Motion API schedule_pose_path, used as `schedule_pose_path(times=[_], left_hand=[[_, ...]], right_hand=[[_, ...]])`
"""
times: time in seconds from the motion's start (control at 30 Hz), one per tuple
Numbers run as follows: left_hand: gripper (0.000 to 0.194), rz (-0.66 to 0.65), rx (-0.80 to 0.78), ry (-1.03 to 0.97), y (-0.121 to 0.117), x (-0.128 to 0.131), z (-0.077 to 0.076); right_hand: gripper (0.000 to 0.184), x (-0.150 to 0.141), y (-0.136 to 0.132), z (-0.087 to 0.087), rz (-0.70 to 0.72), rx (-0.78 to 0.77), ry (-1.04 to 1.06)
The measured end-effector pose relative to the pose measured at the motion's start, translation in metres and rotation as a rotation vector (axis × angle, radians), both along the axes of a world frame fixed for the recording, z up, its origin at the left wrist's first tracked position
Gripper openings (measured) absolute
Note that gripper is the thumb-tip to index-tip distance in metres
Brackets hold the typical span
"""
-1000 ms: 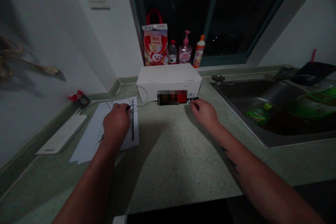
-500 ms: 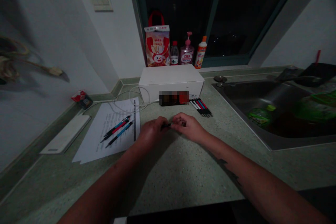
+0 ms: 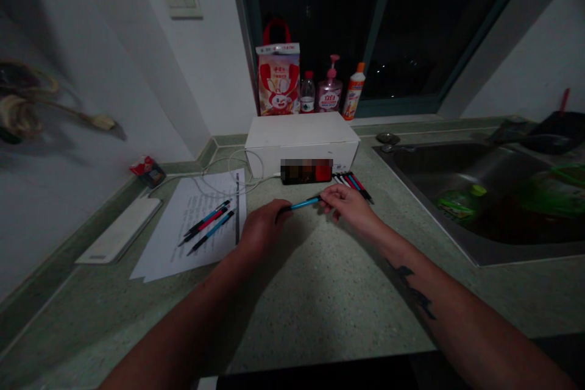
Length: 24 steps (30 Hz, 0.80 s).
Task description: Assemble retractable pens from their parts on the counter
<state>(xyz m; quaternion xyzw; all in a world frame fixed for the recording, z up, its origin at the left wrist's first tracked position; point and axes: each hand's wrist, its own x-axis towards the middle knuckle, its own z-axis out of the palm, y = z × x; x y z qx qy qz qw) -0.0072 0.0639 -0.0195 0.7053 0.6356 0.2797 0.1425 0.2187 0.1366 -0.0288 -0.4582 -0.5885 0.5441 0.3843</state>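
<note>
Kitchen counter at night: L hand and R hand hold a blue pen across the tabletop, just in front of a white box. R hand's fingertips pinch the pen's near-right end in a narrow grip. L hand curls around the black tip; how firm the hold is can't be told.

Left of the box's front, a printed sheet carries 3 pens lying at an angle, w/ a dark strip along its right edge. Further left lies a white pad. A pixelated dark-and-red item sits against the box's front; a row of colored pens lies just right of it. A white cable loops beside the box's left end. Well right of the box: a steel sink holding green items.

Behind the box, on the sill: a red-handled printed bag, a water bottle, a pink soap pump and an orange-capped bottle, against a dark window.
</note>
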Motion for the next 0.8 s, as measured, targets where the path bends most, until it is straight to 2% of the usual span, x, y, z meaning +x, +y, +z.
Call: schedule_pose_path(times=[0.2, 0.47, 0.53, 0.7, 0.8], left_hand=[[0.018, -0.003, 0.000, -0.104, 0.0008, 0.0000, -0.0036], [0.028, -0.028, -0.141, -0.396, 0.0038, -0.0003, 0.0032], [0.025, -0.028, -0.143, -0.414, 0.0055, -0.0011, 0.0020], [0.018, -0.033, -0.079, -0.341, 0.0069, -0.0006, -0.0048], [0.016, -0.043, -0.058, -0.261, 0.0057, 0.0009, -0.0060]], right_hand=[[0.022, -0.0001, -0.0036, -0.0013, 0.070, -0.015, -0.009], [0.035, -0.0007, 0.0021, -0.0037, 0.105, 0.133, 0.097], [0.038, -0.0015, 0.0007, -0.0034, 0.114, 0.121, 0.089], [0.038, -0.0025, -0.0048, -0.0050, 0.203, -0.045, -0.074], [0.031, -0.0021, -0.0060, -0.0048, 0.185, 0.029, -0.114]])
